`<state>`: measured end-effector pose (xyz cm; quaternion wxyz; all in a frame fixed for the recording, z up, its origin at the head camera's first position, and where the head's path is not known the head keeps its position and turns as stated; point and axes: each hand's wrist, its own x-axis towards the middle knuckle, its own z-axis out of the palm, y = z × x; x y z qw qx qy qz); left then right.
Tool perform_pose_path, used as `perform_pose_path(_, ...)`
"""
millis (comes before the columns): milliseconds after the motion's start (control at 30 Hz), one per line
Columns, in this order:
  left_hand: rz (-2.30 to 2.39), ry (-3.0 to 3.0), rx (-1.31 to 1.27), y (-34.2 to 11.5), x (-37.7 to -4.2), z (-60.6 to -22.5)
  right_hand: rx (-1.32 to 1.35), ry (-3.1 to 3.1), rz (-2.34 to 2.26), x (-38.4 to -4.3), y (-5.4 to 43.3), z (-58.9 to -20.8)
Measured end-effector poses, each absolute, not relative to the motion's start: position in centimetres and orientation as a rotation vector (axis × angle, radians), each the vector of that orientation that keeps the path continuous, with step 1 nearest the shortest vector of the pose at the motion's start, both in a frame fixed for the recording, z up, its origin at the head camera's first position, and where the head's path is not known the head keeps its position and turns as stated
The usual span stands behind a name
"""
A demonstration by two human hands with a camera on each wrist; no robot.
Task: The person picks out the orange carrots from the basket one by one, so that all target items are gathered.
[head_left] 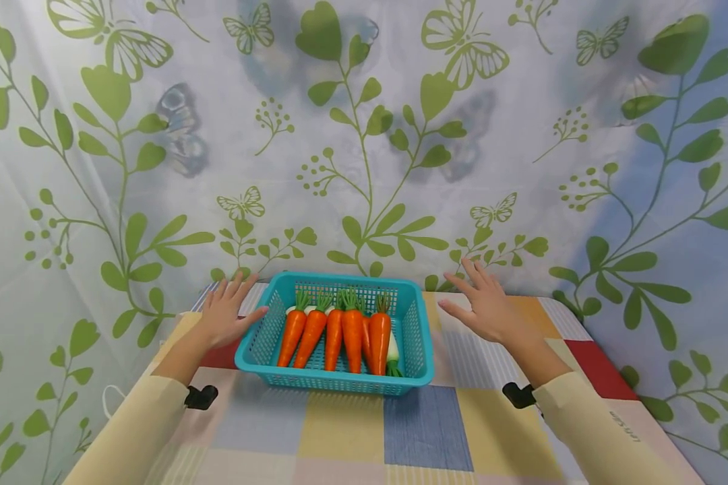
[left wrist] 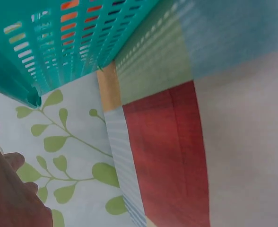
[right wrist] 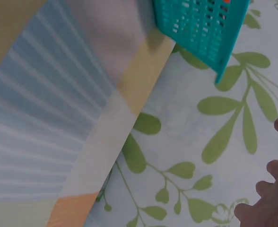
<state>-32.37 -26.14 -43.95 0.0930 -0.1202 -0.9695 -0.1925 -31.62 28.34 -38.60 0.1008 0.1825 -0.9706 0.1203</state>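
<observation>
A teal plastic basket (head_left: 340, 385) stands on the table, holding several orange carrots (head_left: 353, 337) with green tops side by side. White radish-like pieces (head_left: 393, 350) with green ends show partly beneath and beside the carrots. My left hand (head_left: 227, 316) is spread just left of the basket, its thumb close to the left rim. To the right of the basket, apart from it, my right hand (head_left: 485, 306) hovers with fingers spread and holds nothing. In the left wrist view, the basket's slotted wall (left wrist: 77, 42) fills the top left.
A patchwork cloth (head_left: 346, 431) in checks of blue, yellow, red and white covers the table. Behind it hangs a pale curtain (head_left: 364, 148) printed with green leaves and butterflies. A thin white cable (head_left: 110, 397) loops at the left edge of the table.
</observation>
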Motion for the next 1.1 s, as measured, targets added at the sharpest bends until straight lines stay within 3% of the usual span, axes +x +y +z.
perform_pose_path(400, -0.900, -2.813, -0.401, -25.3, -31.0, -44.7, 0.616, -2.803, 0.612, -30.5, 24.4, -39.5)
perform_pose_path(767, -1.349, -2.813, -0.271, -25.2, -30.3, -44.9, 0.757, -2.775, 0.830, -29.5, 21.3, -40.4)
perform_pose_path(1100, -1.651, -2.761, -0.146, -25.8, -30.3, -44.8, 0.708, -2.757, 1.194, -29.5, 19.6, -40.6)
